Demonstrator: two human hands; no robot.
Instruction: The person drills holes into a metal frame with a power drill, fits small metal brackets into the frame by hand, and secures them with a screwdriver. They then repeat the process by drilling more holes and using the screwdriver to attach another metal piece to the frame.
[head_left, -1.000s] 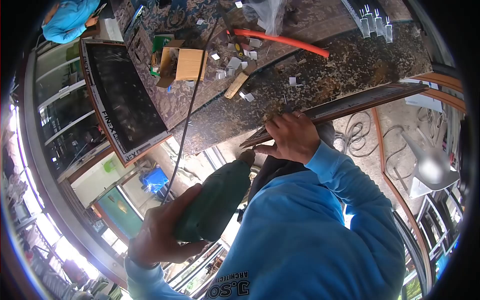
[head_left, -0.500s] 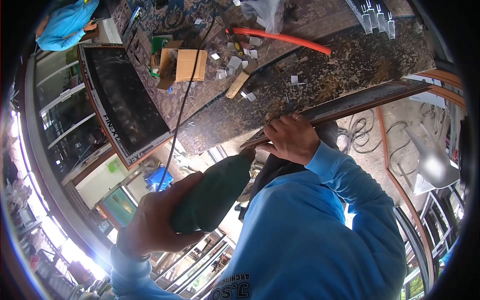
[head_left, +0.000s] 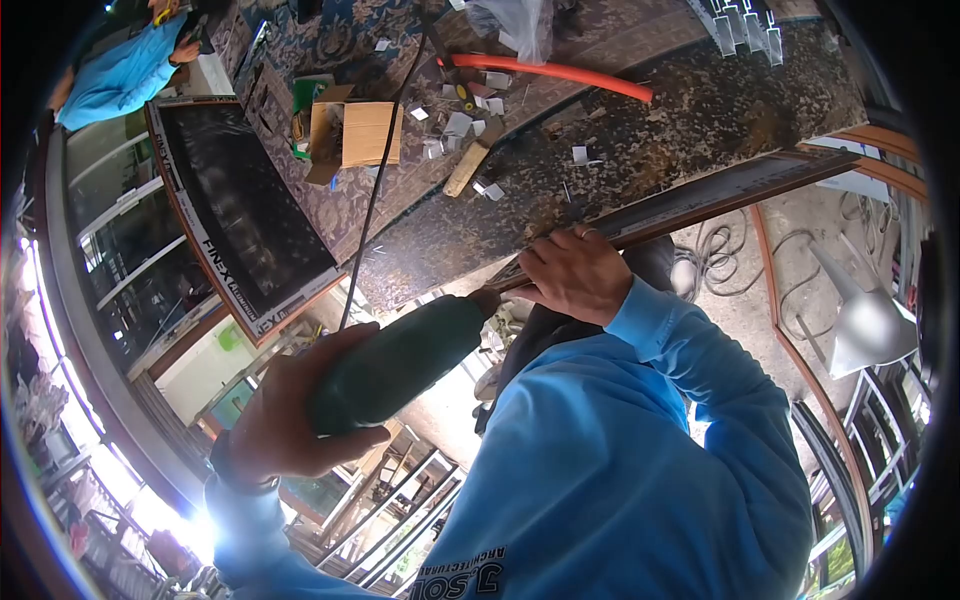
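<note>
My left hand (head_left: pixel 285 410) is wrapped round the green body of a power drill (head_left: pixel 400 360). The drill's nose points up and right, close to the end of a long brown metal profile (head_left: pixel 700 205). My right hand (head_left: pixel 575 275) grips that profile near its left end, fingers over the top and thumb below. The profile slants up to the right along the near edge of a worn workbench (head_left: pixel 400 275). Whether the drill tip touches the profile is hard to make out.
On the bench lie a red tube (head_left: pixel 560 72), a cardboard box (head_left: pixel 370 133), a wooden block (head_left: pixel 468 168) and several small metal pieces. A framed dark panel (head_left: pixel 245 200) leans at left. A black cable (head_left: pixel 375 190) crosses the view. A co-worker in blue (head_left: pixel 125 75) stands at upper left.
My left hand and the drill have shifted left and slightly up, the drill tilting flatter. My right hand keeps its grip on the profile. The co-worker's arms have moved.
</note>
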